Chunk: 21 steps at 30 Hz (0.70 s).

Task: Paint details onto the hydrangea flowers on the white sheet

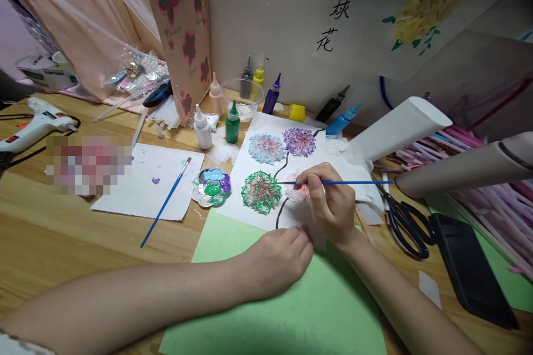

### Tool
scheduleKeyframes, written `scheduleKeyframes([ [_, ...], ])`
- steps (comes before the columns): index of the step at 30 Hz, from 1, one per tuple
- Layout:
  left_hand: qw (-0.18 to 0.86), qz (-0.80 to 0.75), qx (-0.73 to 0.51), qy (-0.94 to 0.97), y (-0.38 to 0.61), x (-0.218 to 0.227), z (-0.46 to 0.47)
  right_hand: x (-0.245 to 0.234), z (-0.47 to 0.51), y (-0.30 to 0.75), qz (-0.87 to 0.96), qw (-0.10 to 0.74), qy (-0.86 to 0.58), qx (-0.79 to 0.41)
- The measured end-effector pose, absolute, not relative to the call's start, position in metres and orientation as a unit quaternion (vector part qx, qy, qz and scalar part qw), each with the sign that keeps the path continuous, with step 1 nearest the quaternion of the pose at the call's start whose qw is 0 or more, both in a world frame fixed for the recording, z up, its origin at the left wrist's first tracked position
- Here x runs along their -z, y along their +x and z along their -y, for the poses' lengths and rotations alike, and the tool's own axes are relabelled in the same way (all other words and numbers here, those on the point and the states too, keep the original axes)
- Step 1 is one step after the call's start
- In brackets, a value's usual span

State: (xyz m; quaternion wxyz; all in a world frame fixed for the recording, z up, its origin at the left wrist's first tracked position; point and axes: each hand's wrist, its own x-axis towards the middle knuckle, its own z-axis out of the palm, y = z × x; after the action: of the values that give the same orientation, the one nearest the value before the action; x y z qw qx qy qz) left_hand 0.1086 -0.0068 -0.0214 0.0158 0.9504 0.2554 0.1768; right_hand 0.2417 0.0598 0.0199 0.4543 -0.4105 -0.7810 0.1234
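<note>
My right hand (328,205) is pinched round a thin blue paintbrush (358,182), whose tip points left at the edge of a green-tipped paper flower (261,192). My left hand (283,258) lies with curled fingers at the lower edge of the white painting sheet (254,219); whatever may be under its fingers is hidden. On that sheet are also a blue-tipped flower (267,147), a purple-tipped flower (300,141) and a pink flower (293,191), partly behind my right hand. Black stem lines run between them. A flower-shaped palette (211,187) left of the sheet holds green, purple and blue paint.
Another paintbrush (166,202) lies across a white paper (141,188) at left, near a glue gun (41,122). Paint bottles, including a green one (232,125), stand behind. Scissors (408,227) and a black phone-like slab (470,272) lie at right. Green paper (266,316) lies beneath my arms.
</note>
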Motion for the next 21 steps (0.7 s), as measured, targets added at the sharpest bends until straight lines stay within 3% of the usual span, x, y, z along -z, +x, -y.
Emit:
scheduleKeyframes([
  [5,0.017,-0.253,-0.174,0.952,0.1084,0.0217,0.0067,-0.0187,-0.0596,0.2391,0.804,0.422,-0.394,-0.141],
  [21,0.016,-0.255,-0.188,0.948,0.109,0.0224,0.0069,-0.0217,-0.0614,0.2406,0.787,0.44,-0.414,-0.126],
])
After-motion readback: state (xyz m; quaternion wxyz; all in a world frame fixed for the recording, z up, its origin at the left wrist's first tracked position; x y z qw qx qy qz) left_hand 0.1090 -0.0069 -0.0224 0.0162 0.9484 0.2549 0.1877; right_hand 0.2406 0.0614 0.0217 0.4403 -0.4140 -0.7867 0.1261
